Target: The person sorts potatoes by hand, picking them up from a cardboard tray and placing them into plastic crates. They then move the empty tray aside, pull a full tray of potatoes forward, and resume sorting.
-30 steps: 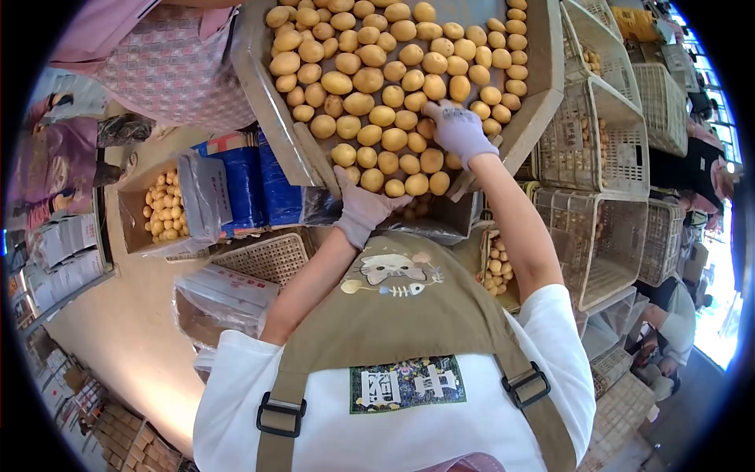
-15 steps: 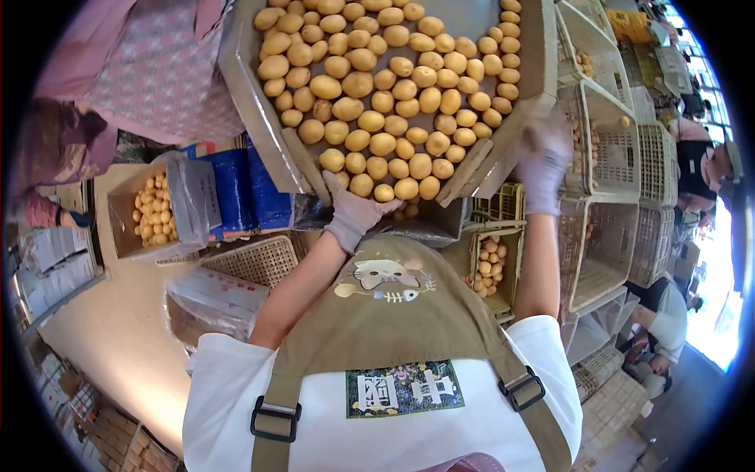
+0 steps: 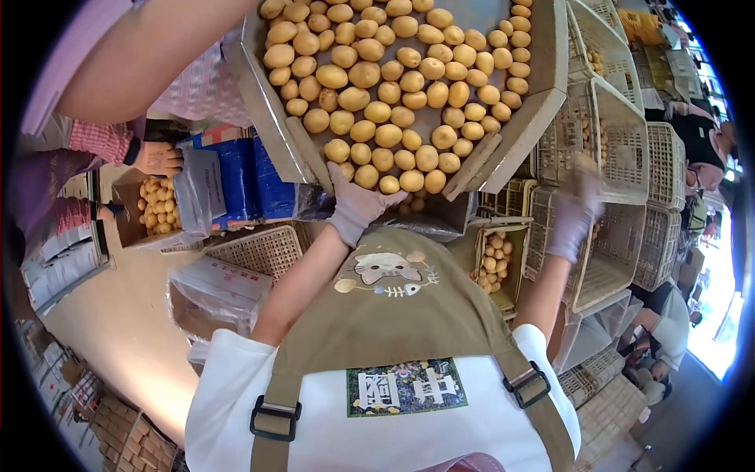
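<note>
Many round yellow potato-like items lie in a metal-floored tray (image 3: 525, 130) with raised sides, narrowing to a gap at its near end. At that gap my gloved left hand (image 3: 360, 206) is spread open, thumb and fingers apart, touching the lowest items. My gloved right hand (image 3: 572, 216) is out to the right, above the stacked plastic crates (image 3: 617, 259). It is blurred by motion, with a tan-brown smear at its fingertips, so what it holds, if anything, cannot be made out.
Another person's bare arm (image 3: 145, 59) crosses the upper left; a co-worker's hand (image 3: 160, 158) is beside a carton of yellow items (image 3: 130, 206). Below the tray stand an empty-looking basket (image 3: 263, 253) and a crate of items (image 3: 515, 275). More people are at far right.
My right hand has moved right and slightly down, away from the tray's side. The bare arm and the co-worker's hand have come into view at left. My left hand stays at the gap.
</note>
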Available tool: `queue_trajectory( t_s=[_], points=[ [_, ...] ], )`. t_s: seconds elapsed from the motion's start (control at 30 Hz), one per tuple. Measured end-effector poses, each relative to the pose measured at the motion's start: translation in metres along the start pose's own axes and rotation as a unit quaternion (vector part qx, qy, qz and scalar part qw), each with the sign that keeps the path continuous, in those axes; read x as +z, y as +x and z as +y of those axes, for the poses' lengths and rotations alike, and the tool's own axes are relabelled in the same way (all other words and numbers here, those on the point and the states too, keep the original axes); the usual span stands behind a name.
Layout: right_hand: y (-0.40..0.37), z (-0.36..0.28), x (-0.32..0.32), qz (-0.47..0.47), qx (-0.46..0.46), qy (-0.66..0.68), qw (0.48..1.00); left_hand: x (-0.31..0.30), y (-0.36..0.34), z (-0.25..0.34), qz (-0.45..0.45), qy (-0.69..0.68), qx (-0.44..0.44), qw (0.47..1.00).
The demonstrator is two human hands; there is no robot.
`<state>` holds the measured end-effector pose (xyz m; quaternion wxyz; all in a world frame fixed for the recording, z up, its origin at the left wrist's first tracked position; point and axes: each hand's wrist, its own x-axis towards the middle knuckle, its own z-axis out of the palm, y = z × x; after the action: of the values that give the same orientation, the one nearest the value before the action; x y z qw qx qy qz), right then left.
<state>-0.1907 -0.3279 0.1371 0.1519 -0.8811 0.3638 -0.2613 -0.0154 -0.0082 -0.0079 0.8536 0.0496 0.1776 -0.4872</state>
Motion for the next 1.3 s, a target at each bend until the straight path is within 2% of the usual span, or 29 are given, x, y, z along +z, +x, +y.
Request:
queue_trajectory(
  t_s=[0.03,0.1,0.17,0.2,0.23,0.27,0.3,0.33,0.4,0.43,0.5,0.53,0.63,0.67,0.7,0.73,0.77,0.83,0.93,1.03,1.07,1.1,1.13,1.17,1.23,1.27,1.3],
  points=[
    [-0.001,0.004,-0.038,0.115,0.004,-0.260,0.959,0.002,-0.001,-0.001,-0.001,-0.004,-0.003,1.000],
    [-0.001,0.036,-0.056,0.219,0.018,-0.330,0.918,-0.002,0.004,-0.005,0.008,-0.017,-0.004,1.000],
    [-0.007,-0.022,-0.029,0.123,-0.075,-0.150,0.978,0.002,0.003,-0.009,0.019,-0.037,-0.009,0.999],
    [-0.011,-0.043,-0.004,0.069,-0.105,-0.053,0.991,-0.003,0.005,-0.008,0.013,-0.013,-0.008,1.000],
    [-0.019,-0.053,0.026,0.027,-0.205,-0.073,0.976,0.001,0.005,-0.007,0.013,-0.001,-0.010,1.000],
    [-0.029,-0.083,0.040,-0.063,-0.232,-0.015,0.970,0.007,0.003,-0.007,0.012,0.010,-0.011,1.000],
    [-0.034,-0.112,0.054,-0.148,-0.214,0.005,0.965,0.011,0.001,-0.007,0.013,0.019,-0.011,1.000],
    [-0.043,-0.110,0.080,-0.145,-0.278,0.011,0.949,0.008,0.001,-0.006,0.013,0.016,-0.013,1.000],
    [-0.044,-0.106,0.103,-0.334,-0.244,-0.100,0.905,-0.004,-0.002,-0.007,0.017,0.004,-0.018,1.000],
    [-0.035,-0.109,0.107,-0.438,-0.214,-0.179,0.855,-0.006,-0.003,-0.007,0.035,0.010,-0.015,0.999],
    [-0.023,-0.122,0.123,-0.295,-0.215,-0.084,0.927,-0.008,-0.004,-0.009,0.069,0.019,-0.009,0.997],
    [-0.016,-0.127,0.130,-0.220,-0.214,-0.034,0.951,-0.010,-0.003,-0.008,0.053,0.012,-0.014,0.998],
    [-0.012,-0.116,0.158,-0.419,-0.247,-0.085,0.870,-0.010,-0.003,-0.006,0.033,0.013,-0.023,0.999],
    [0.014,-0.134,0.151,-0.490,-0.213,-0.099,0.839,-0.003,-0.003,-0.005,0.040,0.030,-0.023,0.998],
    [0.026,-0.121,0.174,-0.401,-0.159,-0.129,0.893,0.003,-0.002,-0.004,0.048,0.045,-0.021,0.998],
    [0.045,-0.139,0.163,-0.332,-0.121,-0.050,0.934,-0.004,-0.003,-0.003,-0.008,-0.018,-0.035,0.999],
    [0.063,-0.157,0.152,-0.258,-0.079,0.030,0.962,-0.006,-0.002,-0.004,-0.001,-0.015,-0.027,1.000],
    [0.096,-0.141,0.200,-0.278,-0.057,0.039,0.958,-0.007,-0.002,-0.007,0.018,-0.005,-0.017,1.000],
    [0.121,-0.154,0.206,-0.336,-0.018,-0.056,0.940,0.001,0.000,-0.002,0.012,0.009,-0.018,1.000],
    [0.105,-0.143,0.191,-0.272,0.014,0.122,0.954,0.009,-0.001,-0.001,0.016,0.015,-0.014,1.000],
    [0.099,-0.139,0.187,-0.295,0.069,0.199,0.932,0.010,-0.001,-0.001,0.012,0.008,-0.015,1.000],
    [0.091,-0.131,0.186,-0.319,0.142,0.321,0.880,0.010,-0.002,0.000,0.011,0.001,-0.018,1.000],
    [0.085,-0.121,0.185,-0.333,0.213,0.436,0.809,0.004,-0.003,0.002,-0.026,-0.011,-0.026,0.999],
    [0.080,-0.115,0.181,-0.338,0.277,0.541,0.718,0.005,-0.002,0.002,-0.011,-0.015,-0.023,1.000],
    [0.056,-0.101,0.162,-0.350,0.285,0.746,0.490,0.007,-0.002,-0.001,0.019,-0.022,-0.021,0.999],
    [0.045,-0.100,0.156,-0.357,0.247,0.797,0.421,0.007,-0.002,-0.001,0.024,-0.022,-0.026,0.999],
    [0.038,-0.100,0.153,-0.347,0.249,0.800,0.420,0.007,-0.003,-0.001,0.016,-0.029,-0.030,0.999]
  ],
)
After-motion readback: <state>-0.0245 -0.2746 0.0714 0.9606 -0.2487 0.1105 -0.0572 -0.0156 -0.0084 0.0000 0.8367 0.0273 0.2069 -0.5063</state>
